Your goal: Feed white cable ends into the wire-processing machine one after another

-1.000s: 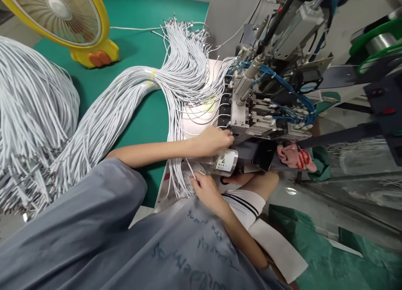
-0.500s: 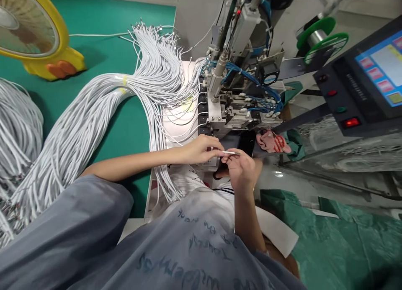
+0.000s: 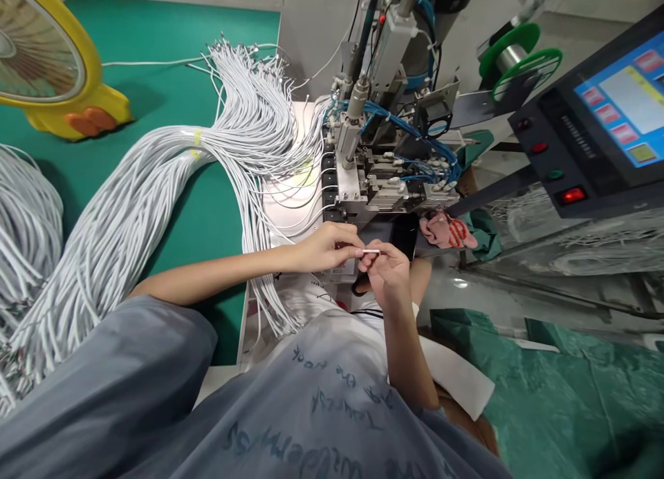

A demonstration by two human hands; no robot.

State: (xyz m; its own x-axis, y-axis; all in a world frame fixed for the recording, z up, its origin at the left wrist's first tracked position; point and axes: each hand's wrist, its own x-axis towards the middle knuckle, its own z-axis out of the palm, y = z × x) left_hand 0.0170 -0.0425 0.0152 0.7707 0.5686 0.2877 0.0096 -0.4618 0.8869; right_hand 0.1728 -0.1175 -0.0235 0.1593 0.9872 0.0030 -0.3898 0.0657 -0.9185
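Note:
Between my two hands, just in front of the machine, a short length of white cable [image 3: 371, 251] shows. My left hand [image 3: 332, 247] pinches one end of it between thumb and fingertips. The other end lies in the bent fingers of my right hand [image 3: 389, 268], palm turned up. What is at the cable's tip is too small to make out. Left of the hands, a large bundle of white cables [image 3: 155, 168] spreads over the green table and hangs over its edge. Several cable ends run into black slots along the side of the machine [image 3: 357, 154].
A yellow fan [image 3: 111, 106] stands at the table's far left. A control panel with a screen [image 3: 622, 113] juts in from the right, beside a green wire spool [image 3: 529, 57]. A pink cloth [image 3: 443, 229] lies by the machine's base. Green sheeting [image 3: 581, 389] covers the lower right.
My right hand has shifted slightly left and its fingers have closed further around the cable's end. The left hand keeps its pinch. The whole view has shifted a little.

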